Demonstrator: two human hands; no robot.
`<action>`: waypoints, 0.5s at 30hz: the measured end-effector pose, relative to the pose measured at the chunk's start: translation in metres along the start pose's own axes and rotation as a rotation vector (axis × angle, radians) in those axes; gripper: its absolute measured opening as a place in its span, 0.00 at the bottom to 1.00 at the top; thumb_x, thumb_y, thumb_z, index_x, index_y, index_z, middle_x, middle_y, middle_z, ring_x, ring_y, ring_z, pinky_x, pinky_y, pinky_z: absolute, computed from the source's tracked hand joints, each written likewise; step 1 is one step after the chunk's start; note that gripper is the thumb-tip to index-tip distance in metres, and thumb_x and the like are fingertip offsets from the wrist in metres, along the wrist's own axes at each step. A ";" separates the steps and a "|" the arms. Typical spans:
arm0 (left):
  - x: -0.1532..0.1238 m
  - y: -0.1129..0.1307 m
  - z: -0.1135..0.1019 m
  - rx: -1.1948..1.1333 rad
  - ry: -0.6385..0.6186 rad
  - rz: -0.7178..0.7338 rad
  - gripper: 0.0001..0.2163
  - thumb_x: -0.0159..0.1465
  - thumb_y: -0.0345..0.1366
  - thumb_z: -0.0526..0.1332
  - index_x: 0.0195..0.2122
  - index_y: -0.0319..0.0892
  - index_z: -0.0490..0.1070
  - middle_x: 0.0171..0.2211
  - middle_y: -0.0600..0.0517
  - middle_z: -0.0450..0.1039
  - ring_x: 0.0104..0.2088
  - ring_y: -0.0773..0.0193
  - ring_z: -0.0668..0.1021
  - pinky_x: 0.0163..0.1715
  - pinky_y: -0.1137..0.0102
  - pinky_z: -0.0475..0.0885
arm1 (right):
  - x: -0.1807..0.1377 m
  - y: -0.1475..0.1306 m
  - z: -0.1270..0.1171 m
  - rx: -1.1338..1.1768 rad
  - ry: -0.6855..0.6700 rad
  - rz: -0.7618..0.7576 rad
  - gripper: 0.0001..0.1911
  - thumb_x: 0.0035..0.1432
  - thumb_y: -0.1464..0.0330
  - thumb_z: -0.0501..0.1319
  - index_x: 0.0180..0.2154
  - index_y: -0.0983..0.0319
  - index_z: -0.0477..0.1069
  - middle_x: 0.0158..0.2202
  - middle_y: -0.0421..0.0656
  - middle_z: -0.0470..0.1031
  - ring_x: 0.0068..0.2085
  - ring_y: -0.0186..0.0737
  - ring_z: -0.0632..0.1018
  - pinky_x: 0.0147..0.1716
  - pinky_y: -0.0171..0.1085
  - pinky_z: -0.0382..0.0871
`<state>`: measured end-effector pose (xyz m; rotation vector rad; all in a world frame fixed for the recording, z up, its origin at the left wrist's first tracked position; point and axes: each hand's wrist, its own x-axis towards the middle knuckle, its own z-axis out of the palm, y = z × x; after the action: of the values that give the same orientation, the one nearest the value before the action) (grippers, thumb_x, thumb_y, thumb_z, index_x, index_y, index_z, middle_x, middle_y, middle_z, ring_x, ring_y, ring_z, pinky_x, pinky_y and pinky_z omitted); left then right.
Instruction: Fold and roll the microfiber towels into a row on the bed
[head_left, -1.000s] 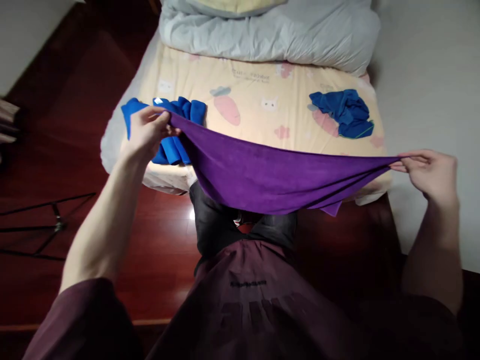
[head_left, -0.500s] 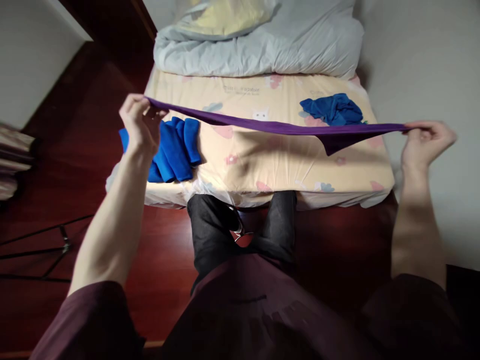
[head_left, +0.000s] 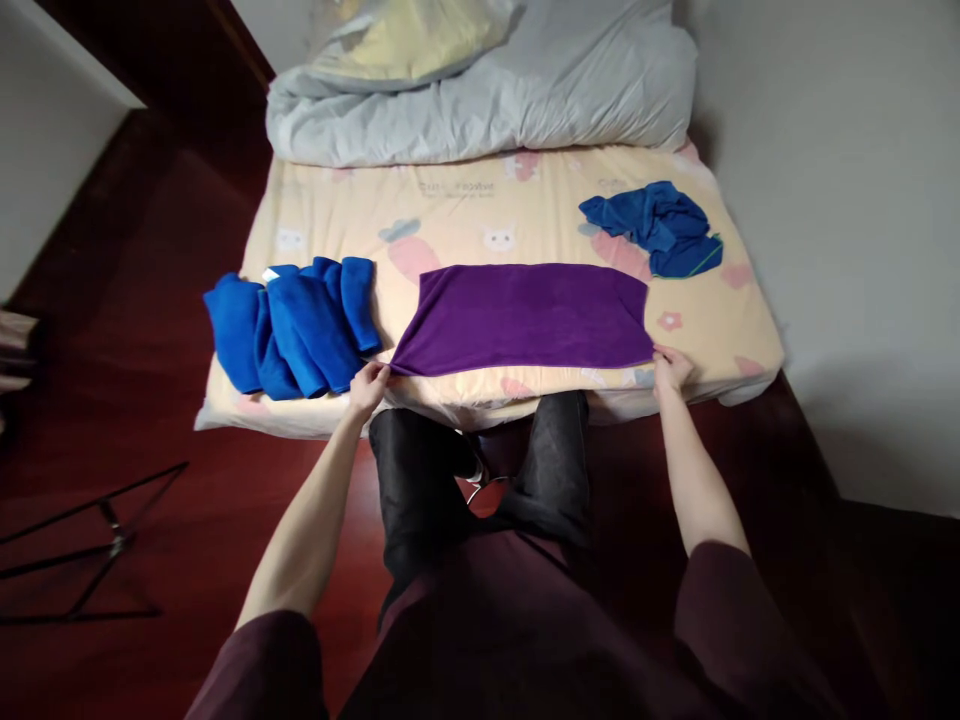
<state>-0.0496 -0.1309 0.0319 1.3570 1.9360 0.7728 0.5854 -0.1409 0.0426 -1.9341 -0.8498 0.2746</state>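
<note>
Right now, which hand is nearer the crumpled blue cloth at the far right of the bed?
Right. The right hand holds the purple towel's near right corner, below the crumpled blue cloth. The left hand holds the towel's near left corner, far across the bed, beside the folded blue towels.

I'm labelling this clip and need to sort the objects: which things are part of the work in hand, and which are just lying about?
In hand:
purple towel, flat on the bed
left hand at its near left corner
right hand at its near right corner

Lying about:
folded blue towels
crumpled blue cloth
grey duvet
black stand on the floor
</note>
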 end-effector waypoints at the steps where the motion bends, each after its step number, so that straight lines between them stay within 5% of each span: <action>1: -0.002 -0.004 -0.002 0.055 -0.018 0.009 0.08 0.66 0.41 0.59 0.38 0.42 0.72 0.35 0.47 0.81 0.39 0.56 0.84 0.44 0.64 0.81 | -0.002 0.007 0.003 0.075 0.016 0.097 0.05 0.54 0.80 0.63 0.32 0.68 0.78 0.35 0.52 0.84 0.40 0.42 0.85 0.50 0.43 0.82; 3: -0.004 -0.012 -0.007 0.108 -0.034 0.015 0.08 0.65 0.39 0.58 0.40 0.42 0.74 0.37 0.46 0.82 0.41 0.55 0.84 0.46 0.65 0.79 | -0.002 0.019 0.004 0.190 0.060 0.241 0.07 0.48 0.80 0.65 0.30 0.64 0.75 0.33 0.46 0.83 0.41 0.44 0.86 0.54 0.46 0.83; 9: -0.007 -0.039 -0.022 0.228 -0.024 0.104 0.12 0.67 0.38 0.55 0.45 0.42 0.75 0.39 0.45 0.83 0.42 0.53 0.84 0.47 0.63 0.79 | 0.009 0.035 -0.013 0.180 0.131 0.296 0.10 0.43 0.80 0.66 0.28 0.62 0.71 0.32 0.45 0.83 0.43 0.47 0.87 0.56 0.50 0.83; 15: -0.025 -0.056 -0.027 0.457 -0.179 0.403 0.17 0.72 0.40 0.52 0.47 0.43 0.81 0.49 0.40 0.84 0.51 0.47 0.81 0.56 0.54 0.77 | 0.010 0.039 -0.021 0.099 0.114 0.336 0.10 0.41 0.79 0.66 0.24 0.59 0.69 0.27 0.42 0.79 0.40 0.47 0.87 0.54 0.48 0.84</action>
<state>-0.0963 -0.1743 0.0099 2.0585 1.7815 0.3703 0.6208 -0.1593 0.0218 -1.9737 -0.4261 0.3937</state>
